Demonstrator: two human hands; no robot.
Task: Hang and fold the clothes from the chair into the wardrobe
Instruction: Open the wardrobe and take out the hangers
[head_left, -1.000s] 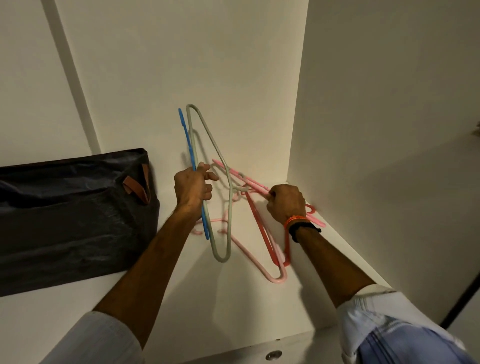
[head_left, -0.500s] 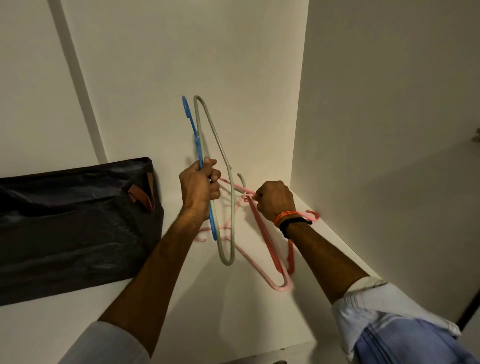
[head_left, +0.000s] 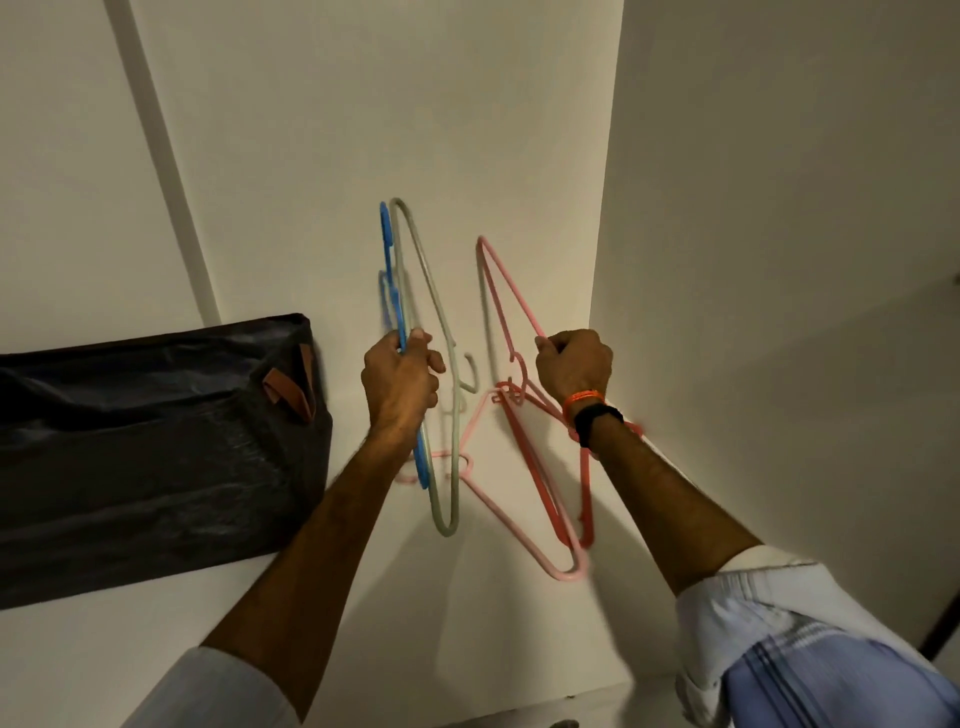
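Note:
I am looking into a white wardrobe shelf (head_left: 493, 649). My left hand (head_left: 400, 384) grips a blue hanger (head_left: 390, 270) and a grey-green hanger (head_left: 426, 280) together, both held upright above the shelf. My right hand (head_left: 574, 366) grips a pink hanger (head_left: 506, 283) by its sloping arm and holds it raised on end. Under and between my hands lie a red hanger (head_left: 530, 467) and a pale pink hanger (head_left: 524, 535), tangled together on the shelf. No clothes or chair are in view.
A dark fabric storage bag (head_left: 156, 441) with a brown leather tab lies on the shelf's left half, close to my left arm. The wardrobe's back panel (head_left: 363, 130) and right side wall (head_left: 779, 208) close in the corner behind the hangers.
My right hand has lifted a pink hanger up out of the tangled pile until it stands on end. My left hand stays on the blue and grey-green hangers.

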